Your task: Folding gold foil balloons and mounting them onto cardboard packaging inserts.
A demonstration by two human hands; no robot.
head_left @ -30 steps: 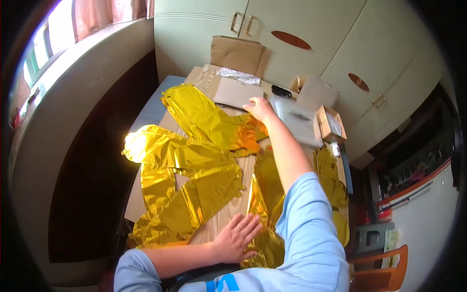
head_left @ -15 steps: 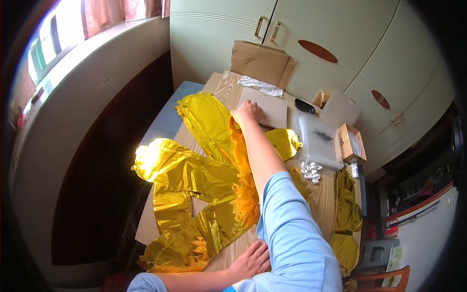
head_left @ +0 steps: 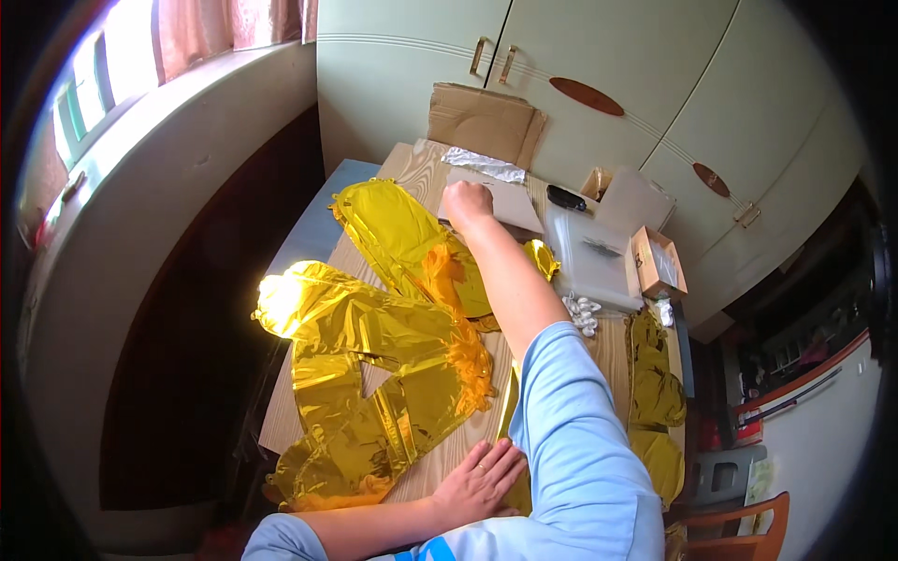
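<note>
While the left hand rests open on the wood-grained table, a crinkled, round-ended gold foil balloon lies just beside the right hand, whose curled grip hides any contents.

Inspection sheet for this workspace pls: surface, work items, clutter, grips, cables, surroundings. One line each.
Surface: wood-grain table, largely covered.
Work items: upper gold foil piece and lower gold foil piece at left, wrinkled; another foil piece at right edge.
Clutter: clear plastic sheets, open box, black object, crumpled silver foil.
Grips: left hand flat, palm down; right hand curled at the greyish panel, contents hidden.
Cables: nothing seen.
Surroundings: pale cabinets behind, pink curtain upper left, wooden chair lower right.
</note>
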